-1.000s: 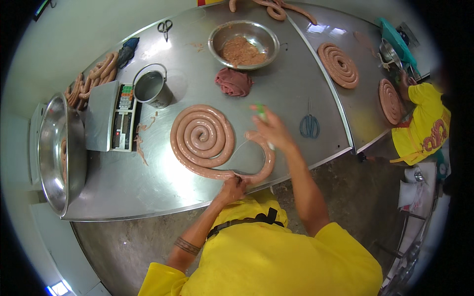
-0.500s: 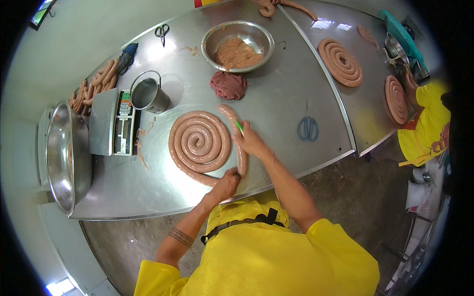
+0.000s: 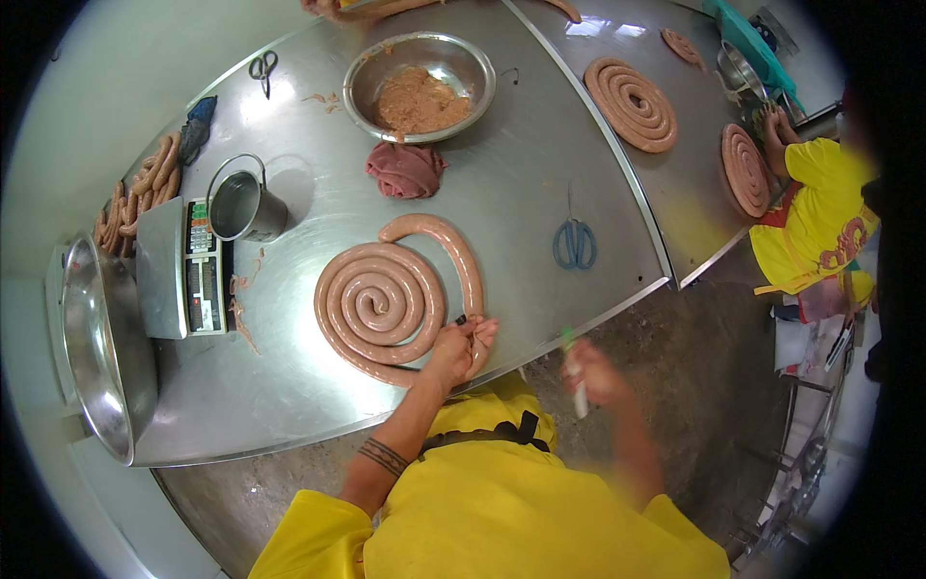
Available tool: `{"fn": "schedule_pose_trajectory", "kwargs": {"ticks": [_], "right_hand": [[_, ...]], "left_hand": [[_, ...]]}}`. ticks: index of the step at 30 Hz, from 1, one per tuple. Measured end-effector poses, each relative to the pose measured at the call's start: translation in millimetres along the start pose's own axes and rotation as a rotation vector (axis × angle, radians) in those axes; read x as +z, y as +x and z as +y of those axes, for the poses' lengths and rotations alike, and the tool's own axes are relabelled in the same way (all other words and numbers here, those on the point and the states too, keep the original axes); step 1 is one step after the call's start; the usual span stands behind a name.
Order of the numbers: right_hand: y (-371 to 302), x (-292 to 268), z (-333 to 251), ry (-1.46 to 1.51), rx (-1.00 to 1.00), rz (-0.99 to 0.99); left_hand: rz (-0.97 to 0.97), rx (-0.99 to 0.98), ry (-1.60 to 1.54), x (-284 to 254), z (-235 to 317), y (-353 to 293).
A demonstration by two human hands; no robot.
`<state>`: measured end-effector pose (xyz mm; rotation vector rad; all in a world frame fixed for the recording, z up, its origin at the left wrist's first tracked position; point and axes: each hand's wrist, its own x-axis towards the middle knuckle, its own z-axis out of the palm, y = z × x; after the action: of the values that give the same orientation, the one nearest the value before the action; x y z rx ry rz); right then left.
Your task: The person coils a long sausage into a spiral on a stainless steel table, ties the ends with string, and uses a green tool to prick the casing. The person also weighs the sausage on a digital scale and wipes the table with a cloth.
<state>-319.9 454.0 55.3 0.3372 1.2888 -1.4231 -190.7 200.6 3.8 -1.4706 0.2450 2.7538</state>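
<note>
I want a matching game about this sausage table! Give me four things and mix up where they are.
Things:
1. long pink coiled sausage
2. blue-handled scissors
3. round steel bowl of ground meat
4. small grey metal bucket

Places:
A. at the far side of the steel table, beyond the dark red lump
B. beside the weighing scale
C. under the left hand
D. near the table's right edge, lying alone

Pairs: 1-C, 2-D, 3-A, 4-B
</note>
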Motion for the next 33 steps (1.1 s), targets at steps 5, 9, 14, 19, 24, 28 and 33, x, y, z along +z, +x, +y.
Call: {"fn": "schedule_pose_trajectory", "kwargs": {"ticks": [5,9,14,19,24,28,33], "right_hand": [[64,73,2,-0.936,-0.66,0.193],[102,133,-61,-1.676,-0.768,-0.129],[80,175,-49,-0.674,-0.503,-0.448],[56,155,-52,-1.602,-1.393,0.164],[52,108,-83,-0.831,-0.659,0.059],[42,90,-97,-0.998,-1.006,0.144],[22,49,-136,0.09,-0.86,-0.042]], "left_hand": [[0.321,0.703,1.797,0,-1,-5],[0.107,1.408,1.626,-15,23,-12],[-0.155,0.852,1.114,-20,27,-2],[-0.181,0.988,1.361,2,8,7],[-0.055,0.869,1.378,32,8,8],[-0.039,0.777,1.262,43,11,10],[0.048,0.97,1.5,42,3,20]]}}
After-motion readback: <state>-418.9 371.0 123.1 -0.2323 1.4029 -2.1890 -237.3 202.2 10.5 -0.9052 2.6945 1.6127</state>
